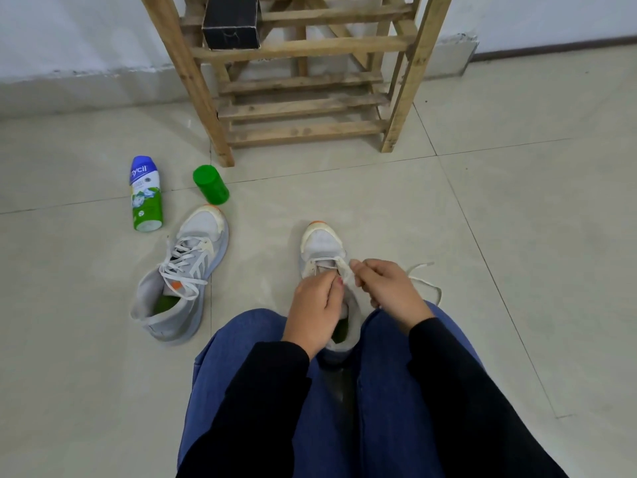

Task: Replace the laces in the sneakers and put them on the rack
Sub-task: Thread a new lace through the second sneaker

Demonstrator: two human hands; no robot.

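Observation:
A grey sneaker with an orange toe tip stands on the floor between my knees, toe pointing away. My left hand pinches its white lace at the eyelets. My right hand grips the same lace just to the right, and the loose end trails over the tiles on the right. A second grey sneaker, laced in white, lies to the left with its green insole showing. The wooden rack stands straight ahead against the wall.
A black box sits on an upper shelf of the rack. A blue and green bottle and a green cap lie on the tiled floor left of the rack. My legs in blue jeans fill the bottom.

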